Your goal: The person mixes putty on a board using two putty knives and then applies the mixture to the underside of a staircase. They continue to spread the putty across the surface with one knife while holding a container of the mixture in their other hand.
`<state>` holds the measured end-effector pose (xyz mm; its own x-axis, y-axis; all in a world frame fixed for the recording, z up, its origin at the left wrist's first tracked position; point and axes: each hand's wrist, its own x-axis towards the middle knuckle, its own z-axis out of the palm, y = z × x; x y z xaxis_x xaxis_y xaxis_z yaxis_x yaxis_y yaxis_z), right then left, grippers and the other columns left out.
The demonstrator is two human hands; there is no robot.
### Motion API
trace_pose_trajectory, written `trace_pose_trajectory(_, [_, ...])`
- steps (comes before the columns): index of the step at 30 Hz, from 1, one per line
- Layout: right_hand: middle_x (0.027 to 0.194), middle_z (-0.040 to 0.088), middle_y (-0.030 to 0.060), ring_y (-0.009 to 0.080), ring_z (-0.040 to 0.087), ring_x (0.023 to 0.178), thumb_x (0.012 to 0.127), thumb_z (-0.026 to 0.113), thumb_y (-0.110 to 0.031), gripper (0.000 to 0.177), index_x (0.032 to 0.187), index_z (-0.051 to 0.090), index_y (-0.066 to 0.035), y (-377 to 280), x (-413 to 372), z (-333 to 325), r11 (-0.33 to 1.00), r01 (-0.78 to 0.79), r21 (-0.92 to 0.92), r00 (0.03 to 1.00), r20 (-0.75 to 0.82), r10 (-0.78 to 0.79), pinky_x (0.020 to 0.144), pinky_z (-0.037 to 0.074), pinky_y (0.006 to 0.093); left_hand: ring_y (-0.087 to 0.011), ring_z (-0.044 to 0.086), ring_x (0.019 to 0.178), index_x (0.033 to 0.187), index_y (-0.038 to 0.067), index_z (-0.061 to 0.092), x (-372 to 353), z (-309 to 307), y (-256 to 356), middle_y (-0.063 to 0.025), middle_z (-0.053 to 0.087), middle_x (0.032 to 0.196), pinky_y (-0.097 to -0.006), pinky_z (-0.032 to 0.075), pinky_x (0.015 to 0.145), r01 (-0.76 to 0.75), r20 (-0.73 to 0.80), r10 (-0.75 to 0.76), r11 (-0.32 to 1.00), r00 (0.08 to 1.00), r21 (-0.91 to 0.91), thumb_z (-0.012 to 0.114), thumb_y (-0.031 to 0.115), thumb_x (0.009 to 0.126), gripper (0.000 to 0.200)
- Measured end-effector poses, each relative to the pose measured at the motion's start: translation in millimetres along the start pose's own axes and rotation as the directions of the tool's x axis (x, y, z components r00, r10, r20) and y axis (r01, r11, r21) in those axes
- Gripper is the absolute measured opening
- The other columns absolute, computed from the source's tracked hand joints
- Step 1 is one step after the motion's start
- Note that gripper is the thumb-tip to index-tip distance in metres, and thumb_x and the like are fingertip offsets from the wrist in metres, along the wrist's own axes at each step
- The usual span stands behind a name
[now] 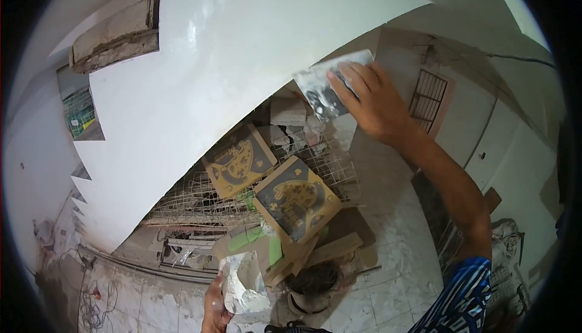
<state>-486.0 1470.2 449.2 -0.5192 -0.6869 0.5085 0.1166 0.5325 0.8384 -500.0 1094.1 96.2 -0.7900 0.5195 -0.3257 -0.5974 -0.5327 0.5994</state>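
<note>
My right hand grips a flat, plaster-smeared rectangular blade, its fingers spread over the top face. The blade lies at the lower edge of the smooth white stair side. Low in the view, my left hand is closed round the left side of a container coated in white plaster. Its fingers are partly hidden by the container.
Two printed cardboard boxes lie on wire mesh below the stair. Wood pieces and a round bucket stand near my left hand. Tangled cable lies on the tiled floor at the left.
</note>
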Motion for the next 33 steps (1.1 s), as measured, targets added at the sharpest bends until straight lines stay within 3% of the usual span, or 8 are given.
trace_pose_trajectory(4, [0.119, 0.061, 0.0157, 0.0272, 0.053, 0.116, 0.085, 0.063, -0.012, 0.044, 0.127, 0.063, 0.001, 8, 36, 7, 0.988, 0.056, -0.143, 0.98, -0.182, -0.082, 0.099, 0.042, 0.0447, -0.0266, 0.073, 0.089, 0.133, -0.004, 0.051, 4, 11, 0, -0.016, 0.069, 0.112, -0.0379, 0.064, 0.072, 0.05, -0.015, -0.051, 0.995, 0.999, -0.086, 0.05, 0.033, 0.101, 0.049])
trace_pose_trajectory(8, [0.118, 0.062, 0.0137, 0.0263, 0.054, 0.116, 0.085, 0.064, -0.013, 0.044, 0.127, 0.064, -0.001, 11, 56, 30, 0.965, 0.065, -0.253, 0.989, -0.11, -0.096, 0.098, 0.042, 0.0418, -0.0317, 0.068, 0.11, 0.141, -0.002, 0.046, 12, -8, -11, -0.0187, 0.063, 0.129, -0.0445, 0.059, 0.091, 0.058, 0.062, -0.056, 0.998, 0.996, -0.03, 0.048, 0.036, 0.101, 0.055])
trace_pose_trajectory(13, [0.122, 0.061, 0.015, 0.0284, 0.053, 0.119, 0.087, 0.062, -0.013, 0.048, 0.134, 0.058, -0.001, -15, 33, 45, 0.943, 0.065, -0.327, 0.997, -0.006, -0.071, 0.101, 0.041, 0.0448, -0.0302, 0.068, 0.109, 0.141, -0.002, 0.046, 5, -5, -9, -0.0176, 0.063, 0.128, -0.0434, 0.059, 0.09, 0.037, 0.039, -0.035, 0.998, 0.999, -0.044, 0.05, 0.035, 0.101, 0.055])
trace_pose_trajectory(19, [0.131, 0.054, 0.0181, 0.031, 0.048, 0.125, 0.089, 0.06, -0.016, 0.051, 0.137, 0.055, 0.0, -41, -9, 41, 0.988, 0.112, -0.107, 0.994, 0.013, -0.111, 0.104, 0.038, 0.05, -0.0263, 0.073, 0.095, 0.136, -0.004, 0.049, -6, 7, 1, -0.0159, 0.068, 0.117, -0.0393, 0.063, 0.079, -0.028, -0.023, 0.027, 0.997, 0.999, -0.071, 0.046, 0.031, 0.103, 0.047])
trace_pose_trajectory(22, [0.125, 0.057, 0.0179, 0.0318, 0.051, 0.12, 0.086, 0.061, -0.015, 0.053, 0.137, 0.054, 0.0, -21, 25, 28, 0.984, -0.033, -0.175, 0.992, -0.13, 0.01, 0.103, 0.04, 0.0506, -0.0282, 0.07, 0.104, 0.14, -0.002, 0.047, -4, 11, 4, -0.0169, 0.065, 0.124, -0.0417, 0.06, 0.087, -0.02, -0.024, 0.02, 0.999, 1.0, -0.031, 0.05, 0.033, 0.101, 0.052])
trace_pose_trajectory(26, [0.105, 0.061, 0.0099, 0.0267, 0.059, 0.103, 0.082, 0.064, -0.013, 0.044, 0.124, 0.061, -0.001, 35, 63, 19, 0.796, -0.315, -0.516, 0.946, -0.242, 0.218, 0.089, 0.047, 0.0416, -0.0293, 0.068, 0.109, 0.141, -0.001, 0.046, -1, 6, 2, -0.0174, 0.063, 0.127, -0.0434, 0.059, 0.09, -0.012, 0.003, 0.012, 0.999, 1.0, -0.039, 0.05, 0.034, 0.101, 0.054])
trace_pose_trajectory(29, [0.105, 0.061, 0.0079, 0.0237, 0.06, 0.101, 0.083, 0.063, -0.011, 0.035, 0.117, 0.063, -0.002, 64, 54, 40, 0.705, -0.423, -0.569, 0.903, -0.328, 0.278, 0.081, 0.049, 0.0381, -0.0293, 0.068, 0.108, 0.141, -0.001, 0.046, 1, -2, -1, -0.0172, 0.063, 0.127, -0.0438, 0.059, 0.09, -0.007, 0.029, 0.009, 0.996, 1.0, -0.085, 0.05, 0.034, 0.101, 0.053])
trace_pose_trajectory(33, [0.106, 0.061, 0.009, 0.0231, 0.06, 0.096, 0.084, 0.062, -0.01, 0.034, 0.117, 0.064, -0.002, 47, 53, 52, 0.727, -0.417, -0.546, 0.909, -0.256, 0.328, 0.077, 0.049, 0.0373, -0.0304, 0.068, 0.109, 0.141, -0.002, 0.046, 1, -7, 1, -0.0179, 0.063, 0.127, -0.0443, 0.059, 0.091, -0.008, 0.008, 0.008, 0.999, 1.0, -0.048, 0.049, 0.035, 0.101, 0.054])
